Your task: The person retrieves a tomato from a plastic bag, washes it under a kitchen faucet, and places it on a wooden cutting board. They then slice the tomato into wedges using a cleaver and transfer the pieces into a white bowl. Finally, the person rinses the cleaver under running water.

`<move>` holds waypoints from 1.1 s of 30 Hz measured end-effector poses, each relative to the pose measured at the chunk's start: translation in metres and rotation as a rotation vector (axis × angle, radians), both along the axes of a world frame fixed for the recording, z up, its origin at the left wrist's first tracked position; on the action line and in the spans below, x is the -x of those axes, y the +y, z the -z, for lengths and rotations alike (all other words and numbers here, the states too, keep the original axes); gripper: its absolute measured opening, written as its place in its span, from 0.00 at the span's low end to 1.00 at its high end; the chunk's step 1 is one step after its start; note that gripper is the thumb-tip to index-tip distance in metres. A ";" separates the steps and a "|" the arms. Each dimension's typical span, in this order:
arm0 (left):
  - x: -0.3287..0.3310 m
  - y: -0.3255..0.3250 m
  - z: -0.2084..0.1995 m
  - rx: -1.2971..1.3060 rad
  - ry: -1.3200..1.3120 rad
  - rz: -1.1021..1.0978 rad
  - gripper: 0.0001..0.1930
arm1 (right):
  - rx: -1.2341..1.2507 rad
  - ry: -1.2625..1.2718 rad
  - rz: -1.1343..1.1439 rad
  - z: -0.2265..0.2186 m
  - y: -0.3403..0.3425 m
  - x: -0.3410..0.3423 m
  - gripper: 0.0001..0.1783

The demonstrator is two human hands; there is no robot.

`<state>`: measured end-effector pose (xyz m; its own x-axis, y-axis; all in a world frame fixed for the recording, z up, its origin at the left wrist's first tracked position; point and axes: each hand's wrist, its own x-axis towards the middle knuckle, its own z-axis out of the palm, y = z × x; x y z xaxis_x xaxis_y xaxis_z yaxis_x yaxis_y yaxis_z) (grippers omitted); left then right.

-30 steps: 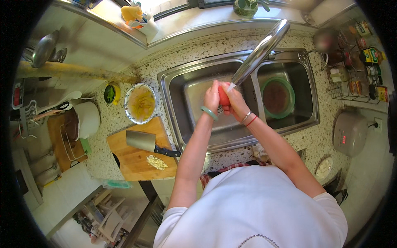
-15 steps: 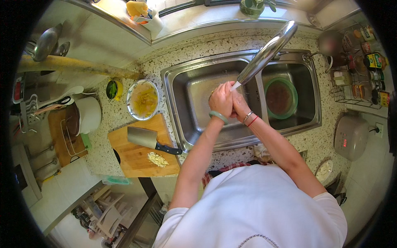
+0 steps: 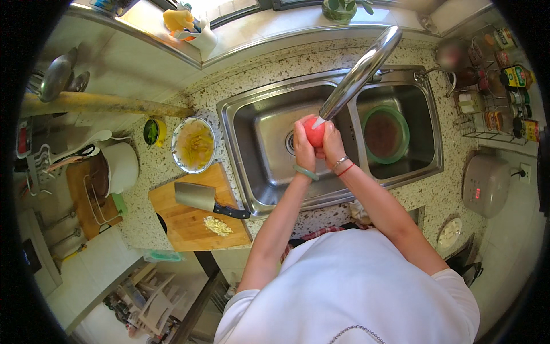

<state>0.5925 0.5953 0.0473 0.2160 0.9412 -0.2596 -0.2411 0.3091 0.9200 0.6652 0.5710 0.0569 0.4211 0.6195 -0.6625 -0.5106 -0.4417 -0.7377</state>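
A round red tomato (image 3: pixel 314 132) sits between my two hands, below the spout of the chrome faucet (image 3: pixel 362 69), with water meeting its top. My left hand (image 3: pixel 302 144) curves around its left side, a pale green bangle on the wrist. Against its right side, my right hand (image 3: pixel 333 143) has its fingers bent; a metal bracelet and red cord circle that wrist. Both hands hang over the large left basin (image 3: pixel 266 123) of the steel sink, near its drain. The tomato's underside is hidden by my fingers.
Left of the sink, a wooden cutting board (image 3: pixel 177 232) bears a cleaver (image 3: pixel 196 196) and chopped pale garlic-like bits (image 3: pixel 217 226). Behind it stands a bowl of yellowish pieces in liquid (image 3: pixel 195 144). A green basin (image 3: pixel 406 136) occupies the right sink. A spice rack (image 3: pixel 492 135) stands far right.
My hands, previously clasped over one another, have parted and turned, so the tomato now shows between them. The whole view has shifted slightly.
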 end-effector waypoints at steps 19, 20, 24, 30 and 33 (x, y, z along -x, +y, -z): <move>-0.001 0.025 0.006 0.685 -0.523 0.069 0.23 | -0.314 -0.324 0.176 -0.031 0.023 -0.144 0.38; 0.003 0.022 0.009 0.669 -0.557 0.077 0.24 | -0.318 -0.350 0.204 -0.036 0.031 -0.154 0.40; 0.013 0.016 0.011 0.708 -0.603 0.031 0.19 | -0.354 -0.416 0.137 -0.039 0.042 -0.174 0.34; 0.026 0.015 0.003 0.744 -0.613 0.098 0.16 | -0.373 -0.513 0.109 -0.046 0.030 -0.158 0.33; 0.026 0.009 -0.009 0.678 -0.572 0.117 0.17 | -0.313 -0.519 0.055 -0.040 0.016 -0.148 0.35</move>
